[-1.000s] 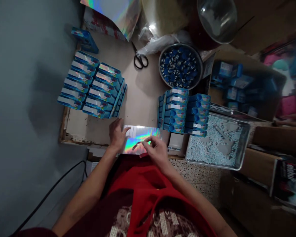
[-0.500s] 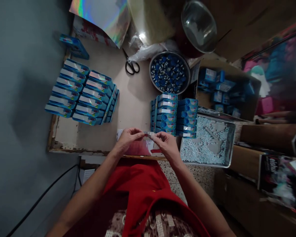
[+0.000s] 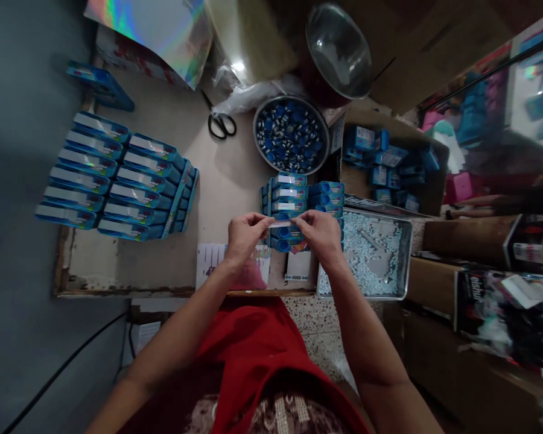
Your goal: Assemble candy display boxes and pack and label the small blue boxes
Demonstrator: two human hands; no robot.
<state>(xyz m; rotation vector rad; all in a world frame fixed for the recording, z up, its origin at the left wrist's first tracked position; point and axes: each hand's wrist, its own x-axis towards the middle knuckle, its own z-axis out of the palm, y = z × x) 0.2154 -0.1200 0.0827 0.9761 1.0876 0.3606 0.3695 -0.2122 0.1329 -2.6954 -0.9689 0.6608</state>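
Note:
A narrow pale strip, likely a sticker (image 3: 281, 223), is stretched level between my two hands. My left hand (image 3: 243, 238) pinches its left end between thumb and fingers. At the other end, the fingertips of my right hand (image 3: 321, 238) are closed on it. The strip lies over a front box of the right-hand group of blue boxes (image 3: 290, 193); whether it touches cannot be made out. Several of those boxes carry a white label strip, while others show a bare round cutout. Below my left hand is a printed sheet (image 3: 208, 256) with pink on it.
Many labelled blue boxes (image 3: 138, 193) stand at left. Black scissors (image 3: 221, 126) lie behind. A bowl (image 3: 257, 135) holds blue-and-silver pieces, and a metal tray (image 3: 406, 259) holds pale bits. A carton (image 3: 441, 181) contains more blue boxes. A small white device (image 3: 297, 265) sits near the table edge.
Both hands have moved forward from the printed sheet to the right-hand boxes, carrying the strip. The small white device is now uncovered. The whole view has shifted slightly.

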